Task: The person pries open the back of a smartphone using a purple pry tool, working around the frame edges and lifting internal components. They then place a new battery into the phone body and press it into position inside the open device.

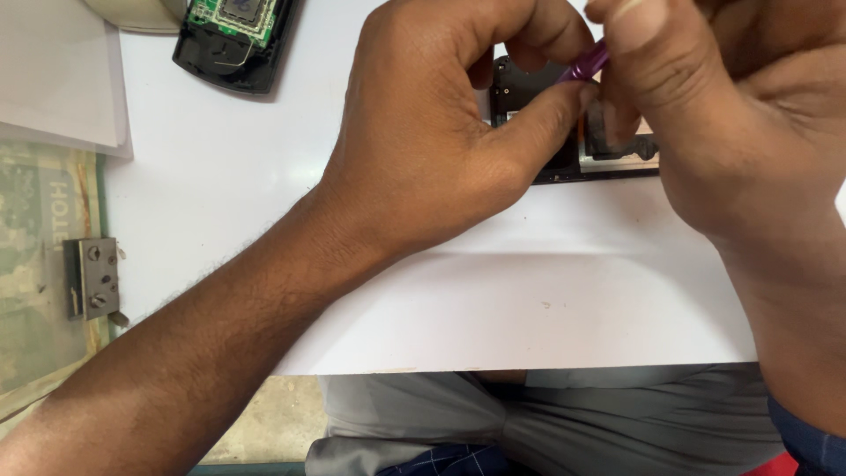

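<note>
Pinching a thin purple plastic tool (586, 63) between thumb and curled fingers, the left hand (441, 132) hovers over a small black opened device (564, 132) lying flat on the white tabletop (529, 282) near its far edge. The right hand (731, 123) closes on the same tool from the other side, its thumb pressed against the upper end, its fingers bent down onto the device's inner parts. Only a short stretch of the tool shows between the two hands; its long axis runs on a slant, rising toward the right and dropping toward the left, with the lower end hidden behind the left thumb. The device's long axis runs left to right across the table, though both hands cover much of it, so which end is which cannot be told.

At the far left corner lies a second black casing with a green circuit board exposed (233, 35), tilted on a diagonal. Beside it sits a stack of white paper sheets (57, 79), its edges squared to the table's left side. Below that, a faded green printed card (40, 264) lies under a small grey metal bracket with screws (92, 278). Grey trousers (529, 423) show beneath the table's near edge
</note>
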Demonstrator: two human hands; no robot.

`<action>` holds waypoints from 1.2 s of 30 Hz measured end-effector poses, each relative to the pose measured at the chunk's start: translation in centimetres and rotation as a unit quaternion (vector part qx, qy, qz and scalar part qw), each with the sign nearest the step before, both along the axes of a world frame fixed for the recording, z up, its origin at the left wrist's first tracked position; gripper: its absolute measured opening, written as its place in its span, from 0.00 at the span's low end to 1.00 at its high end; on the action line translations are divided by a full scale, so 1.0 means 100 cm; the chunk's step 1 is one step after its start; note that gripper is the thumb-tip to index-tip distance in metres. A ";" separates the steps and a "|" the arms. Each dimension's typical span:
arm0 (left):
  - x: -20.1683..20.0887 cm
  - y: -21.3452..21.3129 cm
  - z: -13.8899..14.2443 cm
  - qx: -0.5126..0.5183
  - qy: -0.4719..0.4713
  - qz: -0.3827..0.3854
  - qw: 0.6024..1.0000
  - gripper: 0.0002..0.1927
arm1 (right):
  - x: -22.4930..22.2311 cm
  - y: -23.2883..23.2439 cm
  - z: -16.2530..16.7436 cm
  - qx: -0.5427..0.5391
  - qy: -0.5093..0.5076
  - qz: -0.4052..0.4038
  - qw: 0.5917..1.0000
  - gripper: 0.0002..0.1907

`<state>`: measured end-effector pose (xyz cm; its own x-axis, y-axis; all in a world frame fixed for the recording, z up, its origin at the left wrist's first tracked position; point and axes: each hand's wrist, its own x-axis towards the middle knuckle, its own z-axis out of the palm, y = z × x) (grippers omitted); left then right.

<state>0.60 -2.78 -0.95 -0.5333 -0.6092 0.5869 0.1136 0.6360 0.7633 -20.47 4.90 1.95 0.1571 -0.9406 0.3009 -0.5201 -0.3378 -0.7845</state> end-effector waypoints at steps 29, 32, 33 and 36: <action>0.000 -0.003 0.004 -0.074 -0.221 0.105 0.967 0.04 | -0.019 -0.003 -0.014 -0.057 -0.018 0.023 0.998 0.13; 0.002 -0.004 0.010 -0.098 -0.249 0.107 0.957 0.04 | -0.022 -0.007 -0.019 -0.075 -0.010 0.028 0.997 0.14; 0.002 -0.003 0.012 -0.111 -0.258 0.111 0.953 0.03 | -0.025 -0.010 -0.021 -0.086 -0.005 0.030 0.996 0.15; 0.000 0.003 0.017 -0.275 -0.276 0.154 0.908 0.07 | -0.031 -0.016 -0.030 -0.114 -0.001 0.033 0.993 0.16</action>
<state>0.58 -2.53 0.79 -0.6924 -0.4751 0.5430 -0.4379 0.8748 0.2071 -23.54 3.28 -1.08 0.2161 -0.8354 0.5054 -0.4892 -0.5407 -0.6844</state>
